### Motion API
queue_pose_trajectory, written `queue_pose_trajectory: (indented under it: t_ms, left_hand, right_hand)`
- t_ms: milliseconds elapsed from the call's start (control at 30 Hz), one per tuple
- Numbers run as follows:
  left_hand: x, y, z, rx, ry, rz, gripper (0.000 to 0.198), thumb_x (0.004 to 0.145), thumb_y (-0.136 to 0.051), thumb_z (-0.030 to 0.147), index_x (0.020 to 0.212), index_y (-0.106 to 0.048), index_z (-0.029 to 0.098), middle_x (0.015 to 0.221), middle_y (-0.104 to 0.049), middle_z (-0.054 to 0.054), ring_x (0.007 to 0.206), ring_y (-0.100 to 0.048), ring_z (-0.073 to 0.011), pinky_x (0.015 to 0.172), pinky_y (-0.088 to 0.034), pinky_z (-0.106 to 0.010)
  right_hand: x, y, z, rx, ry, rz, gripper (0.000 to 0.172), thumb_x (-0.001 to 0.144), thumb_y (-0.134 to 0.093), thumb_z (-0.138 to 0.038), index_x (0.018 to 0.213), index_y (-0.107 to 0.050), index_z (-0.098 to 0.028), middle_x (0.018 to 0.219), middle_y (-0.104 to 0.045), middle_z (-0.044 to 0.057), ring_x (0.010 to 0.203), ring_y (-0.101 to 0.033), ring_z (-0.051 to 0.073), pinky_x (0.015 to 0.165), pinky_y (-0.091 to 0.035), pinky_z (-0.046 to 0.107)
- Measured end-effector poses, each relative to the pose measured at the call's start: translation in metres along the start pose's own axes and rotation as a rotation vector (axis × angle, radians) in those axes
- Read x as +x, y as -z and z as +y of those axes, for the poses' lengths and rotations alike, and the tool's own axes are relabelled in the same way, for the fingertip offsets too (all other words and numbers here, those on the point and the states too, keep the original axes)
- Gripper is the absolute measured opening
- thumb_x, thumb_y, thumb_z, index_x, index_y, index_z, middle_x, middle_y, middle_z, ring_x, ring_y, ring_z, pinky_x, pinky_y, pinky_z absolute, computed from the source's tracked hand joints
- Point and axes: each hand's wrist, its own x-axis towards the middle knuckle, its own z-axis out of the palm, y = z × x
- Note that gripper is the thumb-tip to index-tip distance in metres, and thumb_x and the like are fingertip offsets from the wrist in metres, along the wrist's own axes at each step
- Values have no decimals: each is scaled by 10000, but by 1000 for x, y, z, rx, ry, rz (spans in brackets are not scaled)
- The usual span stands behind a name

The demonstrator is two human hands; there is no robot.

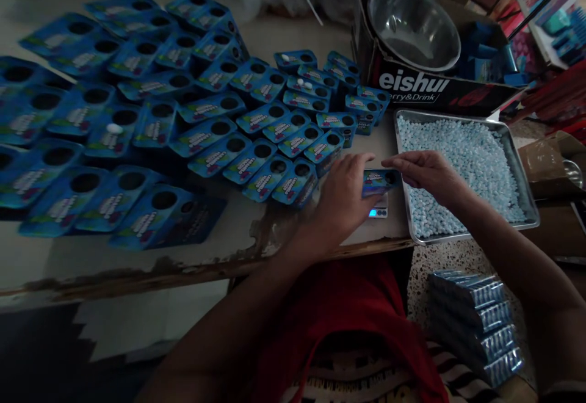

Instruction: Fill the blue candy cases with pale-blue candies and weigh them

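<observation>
Left grip: my left grip (344, 198) is closed round the near end of a small blue box (382, 181), with the fingers curled over its left side.
Right grip: my right grip (423, 174) reaches in from the tray side. Its fingertips are drawn together just over the box's far end – whether a pellet sits between them I cannot tell.
Blue box: it sits on a little scale (379, 212) at the desk's front edge, between my two grips. The scale's lit display shows just below the box.
Tray: a metal tray (451, 113) lies just right of the scale, spread with pale blue pellets (462, 165). My right wrist lies over its near left part.
Desk: the worn desk (220, 250) carries rows of open blue boxes (201, 134), each with a round hole – they fan out left of my left grip. A few have a white pellet lying on top.
Behind the tray: a steel bowl (412, 24) sits in a printed carton (425, 85).
Floor: a stack of wrapped packs (476, 323) stands on the speckled floor (421, 281), below my right forearm.
</observation>
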Motion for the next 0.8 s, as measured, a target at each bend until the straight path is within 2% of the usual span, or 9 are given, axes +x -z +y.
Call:
queue_pose_trajectory:
  t_ms: [100, 167, 267, 367, 467, 567, 633, 700, 800]
  left_hand:
    - [10, -15, 7, -13, -9, -124, 548, 824, -942, 221, 1302, -675, 216, 1306, -762, -113, 1267, -702, -353, 1120, -579, -522]
    - [13, -14, 17, -32, -38, -189, 377, 873, -896, 187, 1202, -715, 213, 1208, -786, -98, 1208, -728, -330, 1086, -594, -499]
    - [6, 20, 30, -64, -77, -131, 324, 916, -865, 185, 1205, -725, 228, 1201, -796, -85, 1192, -744, -302, 1063, -609, -461]
    - [-8, 96, 28, -19, -31, 49, 394, 916, -876, 224, 1270, -707, 258, 1216, -796, -46, 1163, -762, -272, 1049, -622, -402]
    - [-13, 201, 5, 206, 93, 264, 442, 877, -905, 252, 1271, -704, 265, 1203, -789, -13, 1159, -753, -263, 1077, -614, -377]
    - [-11, 314, -43, 484, 248, 429, 544, 831, -918, 170, 1318, -677, 152, 1251, -779, -37, 1136, -705, -217, 1196, -557, -447]
    - [-12, 379, -88, 562, 364, 473, 590, 844, -900, 142, 1371, -638, 91, 1251, -768, -12, 1084, -656, -148, 1237, -526, -469]
    - [-18, 424, -138, 513, 431, 401, 424, 1022, -734, 244, 1384, -603, 68, 1240, -719, 48, 1124, -608, -69, 1288, -452, -461]
    - [-33, 451, -201, 273, 576, 325, 502, 952, -853, 416, 1315, -650, 135, 1025, -719, 113, 989, -574, -61, 1279, -523, -431]
  right_hand:
    - [1, 6, -1, 47, -25, 40, 414, 883, -839, -595, 923, -820, -183, 561, -462, -70, 542, -331, 83, 527, -204, 269]
    - [7, 14, -3, 121, -27, 123, 382, 849, -855, -572, 864, -801, -194, 615, -562, -32, 558, -393, 92, 523, -270, 263]
    - [32, 22, -2, 195, -2, 207, 340, 757, -876, -518, 789, -771, -196, 752, -670, 21, 623, -479, 111, 555, -359, 266]
    - [69, 14, 5, -19, 109, 182, 362, 756, -835, -512, 946, -824, -205, 753, -654, 11, 647, -489, 136, 599, -360, 282]
    - [101, -7, 14, -505, 273, 201, 421, 855, -744, -513, 1145, -834, -222, 783, -696, 42, 683, -547, 190, 650, -356, 326]
    - [121, -21, 24, -986, 352, 225, 336, 947, -616, -447, 1107, -820, -234, 939, -792, 136, 728, -619, 263, 628, -277, 369]
    - [127, -21, 30, -1101, 401, 226, 275, 970, -593, -447, 1024, -798, -272, 994, -810, 159, 692, -615, 280, 598, -225, 379]
    - [126, -15, 36, -986, 489, 248, 188, 959, -666, -500, 936, -777, -351, 903, -780, 155, 610, -552, 273, 578, -210, 402]
    - [114, 2, 44, -797, 540, 330, 204, 893, -773, -622, 833, -751, -427, 699, -638, 129, 539, -425, 255, 605, -256, 439]
